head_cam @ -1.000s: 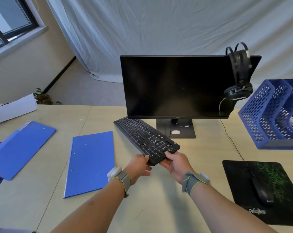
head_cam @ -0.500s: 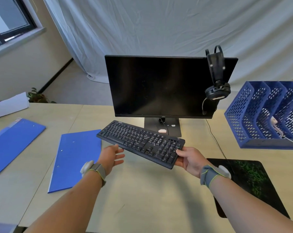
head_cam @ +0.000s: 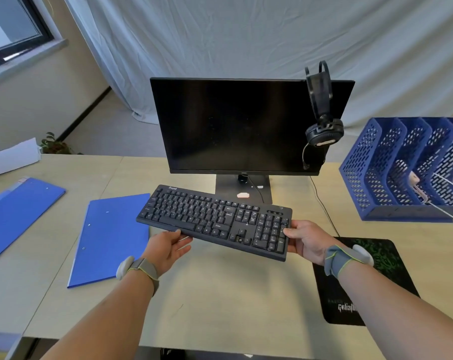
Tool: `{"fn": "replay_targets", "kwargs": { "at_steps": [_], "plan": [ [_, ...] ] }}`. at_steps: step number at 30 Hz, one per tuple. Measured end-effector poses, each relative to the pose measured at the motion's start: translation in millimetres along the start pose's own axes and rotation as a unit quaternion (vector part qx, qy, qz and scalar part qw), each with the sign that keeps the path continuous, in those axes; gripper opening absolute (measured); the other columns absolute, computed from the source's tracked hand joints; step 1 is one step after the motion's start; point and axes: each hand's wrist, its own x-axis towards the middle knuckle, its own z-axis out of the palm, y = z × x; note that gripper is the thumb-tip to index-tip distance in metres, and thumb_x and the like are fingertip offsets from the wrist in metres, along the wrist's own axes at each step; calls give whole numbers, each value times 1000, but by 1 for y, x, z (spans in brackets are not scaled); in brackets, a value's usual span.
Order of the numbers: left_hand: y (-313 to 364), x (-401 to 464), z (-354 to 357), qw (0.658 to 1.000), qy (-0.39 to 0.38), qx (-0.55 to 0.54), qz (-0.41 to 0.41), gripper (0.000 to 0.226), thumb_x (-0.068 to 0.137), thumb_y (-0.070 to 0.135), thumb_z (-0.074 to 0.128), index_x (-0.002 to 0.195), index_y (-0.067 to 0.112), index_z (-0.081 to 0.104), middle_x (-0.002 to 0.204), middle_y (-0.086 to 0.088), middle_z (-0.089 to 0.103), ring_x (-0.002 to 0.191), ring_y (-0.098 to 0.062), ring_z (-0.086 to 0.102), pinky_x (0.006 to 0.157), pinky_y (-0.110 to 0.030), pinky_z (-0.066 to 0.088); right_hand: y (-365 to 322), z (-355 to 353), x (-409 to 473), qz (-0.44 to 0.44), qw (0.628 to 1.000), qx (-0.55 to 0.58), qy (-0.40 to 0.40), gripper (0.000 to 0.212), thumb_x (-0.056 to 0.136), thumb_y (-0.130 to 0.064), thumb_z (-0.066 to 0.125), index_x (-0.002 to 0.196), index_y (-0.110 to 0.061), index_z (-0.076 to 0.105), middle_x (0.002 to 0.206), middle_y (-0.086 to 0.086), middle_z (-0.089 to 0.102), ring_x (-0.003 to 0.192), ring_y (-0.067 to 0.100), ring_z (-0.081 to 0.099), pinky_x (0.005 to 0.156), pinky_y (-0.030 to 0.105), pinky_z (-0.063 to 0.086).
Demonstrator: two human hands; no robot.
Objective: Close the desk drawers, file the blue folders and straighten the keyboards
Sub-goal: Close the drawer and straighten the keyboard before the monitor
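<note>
My right hand [head_cam: 307,242] grips the keyboard's [head_cam: 215,220] right end, and my left hand [head_cam: 168,249], which hung open half a second ago, has now come in under the front edge, fingers cupping it. A second ago the board lay steeply skewed; now it sits nearly square before the monitor [head_cam: 243,126]. I judge the straightening almost done. Two blue folders [head_cam: 111,237] lie unfiled at left.

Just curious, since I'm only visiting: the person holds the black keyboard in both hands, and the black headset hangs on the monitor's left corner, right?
Not quite. In the head view the black headset hangs on the right corner of the black monitor. Both the left hand and right hand do hold the black keyboard.
</note>
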Motion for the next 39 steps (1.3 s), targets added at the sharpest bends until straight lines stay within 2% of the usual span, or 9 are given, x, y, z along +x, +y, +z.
{"fn": "replay_targets", "kwargs": {
  "at_steps": [7,14,18,23,28,32,34,36,39],
  "plan": [
    [-18,-6,5,1000,20,-5,16,14,102,7,52,114,5,61,93,-12,66,79,-23,65,78,-40,57,11,-7,14,-16,999,-13,39,28,100,4,43,122,-1,60,109,22,67,94,33,66,71,40,59],
    [-64,-7,7,998,47,16,-40,20,100,8,59,119,3,62,101,-11,68,83,-18,68,67,-34,60,52,-32,40,15,981,-61,182,26,99,5,44,110,-6,64,101,19,65,91,31,61,82,44,53],
    [-95,-9,6,995,42,16,-91,18,99,5,60,116,3,62,111,-15,71,94,-23,70,77,-39,59,86,-56,43,73,957,-160,231,14,94,1,50,94,-9,60,96,23,61,83,29,59,83,49,55],
    [-117,-8,1,990,42,11,-134,13,100,2,57,112,-3,58,99,-19,69,91,-27,69,81,-41,59,106,-59,33,101,928,-261,246,23,94,-11,54,114,-10,65,95,8,62,82,24,60,75,39,58],
    [-135,-6,-3,987,56,7,-153,17,101,2,54,116,-5,56,99,-23,68,97,-30,67,93,-41,51,121,-59,38,92,900,-343,253,31,95,-18,52,121,-7,66,97,6,64,93,31,66,86,44,58],
    [-148,-5,-7,984,62,-5,-165,25,101,1,54,124,-7,53,103,-25,67,94,-30,67,93,-41,52,129,-60,44,97,881,-374,274,32,97,-17,50,123,-6,65,105,15,66,69,14,52,60,24,46],
    [-152,-4,-7,984,63,-6,-167,30,100,1,55,128,-8,52,109,-26,66,101,-32,67,94,-41,52,122,-60,42,103,897,-319,289,33,99,-12,46,127,-7,62,119,13,64,83,12,58,70,24,47],
    [-155,-4,-6,984,65,-11,-166,30,100,0,55,128,-8,52,109,-26,66,106,-34,65,95,-42,52,117,-58,38,123,858,-441,234,35,99,-6,43,130,-8,60,131,8,58,117,19,57,92,25,44],
    [-154,-4,-4,984,66,-8,-163,27,99,-2,56,125,-8,53,103,-25,67,100,-33,67,95,-42,53,128,-74,53,118,844,-473,223,34,97,-2,43,122,-8,66,126,9,58,119,26,57,93,28,44]
  ]
}}
